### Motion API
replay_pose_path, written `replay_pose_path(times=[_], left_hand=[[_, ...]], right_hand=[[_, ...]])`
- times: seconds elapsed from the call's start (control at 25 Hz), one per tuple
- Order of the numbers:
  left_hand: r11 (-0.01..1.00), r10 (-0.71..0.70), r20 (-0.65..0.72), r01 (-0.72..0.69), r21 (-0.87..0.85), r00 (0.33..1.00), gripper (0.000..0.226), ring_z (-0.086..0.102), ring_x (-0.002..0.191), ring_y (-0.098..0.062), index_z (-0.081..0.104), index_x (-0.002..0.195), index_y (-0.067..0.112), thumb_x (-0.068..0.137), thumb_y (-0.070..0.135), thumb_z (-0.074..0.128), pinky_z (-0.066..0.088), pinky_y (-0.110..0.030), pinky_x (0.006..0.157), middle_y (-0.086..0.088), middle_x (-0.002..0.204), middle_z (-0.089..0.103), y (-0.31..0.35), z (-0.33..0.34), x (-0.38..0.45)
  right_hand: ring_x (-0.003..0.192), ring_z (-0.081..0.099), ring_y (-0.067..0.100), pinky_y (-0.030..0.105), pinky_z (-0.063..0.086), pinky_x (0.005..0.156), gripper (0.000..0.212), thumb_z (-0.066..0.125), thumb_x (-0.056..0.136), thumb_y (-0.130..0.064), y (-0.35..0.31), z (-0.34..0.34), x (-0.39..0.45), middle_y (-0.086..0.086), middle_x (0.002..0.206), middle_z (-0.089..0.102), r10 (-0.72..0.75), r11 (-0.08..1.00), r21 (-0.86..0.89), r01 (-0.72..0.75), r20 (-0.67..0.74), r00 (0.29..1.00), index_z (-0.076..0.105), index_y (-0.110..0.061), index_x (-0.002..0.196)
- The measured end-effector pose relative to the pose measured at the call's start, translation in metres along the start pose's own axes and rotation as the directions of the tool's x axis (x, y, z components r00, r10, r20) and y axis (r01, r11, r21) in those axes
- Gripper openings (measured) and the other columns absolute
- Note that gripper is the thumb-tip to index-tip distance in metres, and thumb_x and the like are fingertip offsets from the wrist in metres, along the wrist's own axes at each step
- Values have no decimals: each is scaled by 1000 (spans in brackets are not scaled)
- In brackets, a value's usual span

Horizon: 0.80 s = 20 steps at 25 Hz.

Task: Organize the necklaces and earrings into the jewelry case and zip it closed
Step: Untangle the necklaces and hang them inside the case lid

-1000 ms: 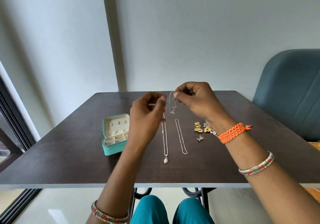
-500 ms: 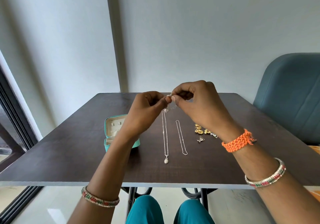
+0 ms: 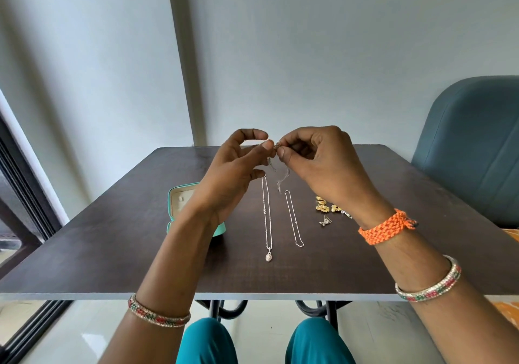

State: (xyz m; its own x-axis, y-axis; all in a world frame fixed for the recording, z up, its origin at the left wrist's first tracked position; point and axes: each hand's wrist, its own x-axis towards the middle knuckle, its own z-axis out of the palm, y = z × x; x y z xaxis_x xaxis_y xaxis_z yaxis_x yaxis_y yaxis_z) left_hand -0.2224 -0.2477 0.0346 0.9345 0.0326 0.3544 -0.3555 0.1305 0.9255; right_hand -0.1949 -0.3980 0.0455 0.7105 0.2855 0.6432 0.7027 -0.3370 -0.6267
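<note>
Task status: early stage. The jewelry case [image 3: 179, 203] lies open on the desk [image 3: 112, 237], at the left, partly hidden behind the left forearm; no necklace or earring can be seen inside it from this view. Two necklaces lie laid out straight at the middle of the desk – the pendant necklace [image 3: 266, 217] and, just beside it to the right, the plain chain [image 3: 293, 220]. The gold earrings [image 3: 325, 207] and a small silver earring [image 3: 325, 220] are grouped further right, near the right wrist. All of these remain to be stowed, and the zip is not yet closed.

Step in hand: a third chain, the held necklace [image 3: 276, 169], is raised above the far half of the desk. The right hand [image 3: 323, 164] has its grip pinched on the top end of this chain between thumb and forefinger. The left hand [image 3: 233, 172] brings thumb and forefinger tips to the same point; whether its grip has actually closed on the chain cannot be told. The chain hangs blurred below the fingertips. The work is judged to be on the clasp or on gathering the chain before stowing.

Change from the earlier frames: one second ago the hands were apart, the chain hanging from the right hand alone, and the case was in full view – the left hand has since moved in to meet the right. The items on the desk have not moved.
</note>
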Motion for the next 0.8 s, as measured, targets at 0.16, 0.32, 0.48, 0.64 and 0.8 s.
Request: replay_pose_path(times=[0.16, 0.32, 0.48, 0.64, 0.8], left_hand=[[986, 11, 26, -15, 167, 1000, 25, 53, 73, -8, 54, 114, 18, 90, 22, 57, 39, -20, 65, 4, 77, 66, -4, -5, -1], [982, 52, 30, -56, 180, 998, 31, 56, 67, -1, 52, 118, 14, 88, 15, 60, 38, -7, 58, 6, 70, 68, -3, -5, -5], [949, 173, -37, -156, 273, 984, 24, 51, 63, -5, 55, 113, 19, 91, 10, 60, 38, -12, 59, 5, 67, 68, -1, -10, -3], [926, 213, -13, -198, 321, 977, 31, 51, 66, -16, 54, 116, 25, 89, 10, 58, 36, -23, 62, -1, 71, 69, 2, -9, -1], [926, 224, -42, -200, 321, 974, 35, 36, 61, -24, 54, 116, 25, 87, 6, 57, 29, -25, 53, -1, 68, 69, 5, -12, -2]], right_hand=[[65, 63, 3, 14, 49, 61, 9, 67, 85, -13, 2, 4, 0, -9, 69, 70, -8, 1000, 11, 8, 10, 1000, 72, -19, 79], [61, 61, -1, 9, 44, 60, 14, 67, 85, -12, 2, 3, 2, -13, 64, 67, -21, 1000, -1, 22, 6, 1000, 70, -22, 76], [62, 57, -2, 7, 43, 58, 9, 69, 84, -12, 5, 5, 1, -10, 68, 66, 18, 1000, -5, -18, 15, 1000, 72, -20, 81], [68, 64, 7, 28, 56, 76, 18, 66, 86, -8, 11, 11, 1, 3, 77, 73, 79, 986, 136, -96, 127, 989, 73, -23, 91], [76, 67, 13, 30, 58, 80, 23, 65, 85, -3, 5, 13, 1, 11, 88, 73, 107, 926, 341, -163, 176, 979, 70, -21, 99]])
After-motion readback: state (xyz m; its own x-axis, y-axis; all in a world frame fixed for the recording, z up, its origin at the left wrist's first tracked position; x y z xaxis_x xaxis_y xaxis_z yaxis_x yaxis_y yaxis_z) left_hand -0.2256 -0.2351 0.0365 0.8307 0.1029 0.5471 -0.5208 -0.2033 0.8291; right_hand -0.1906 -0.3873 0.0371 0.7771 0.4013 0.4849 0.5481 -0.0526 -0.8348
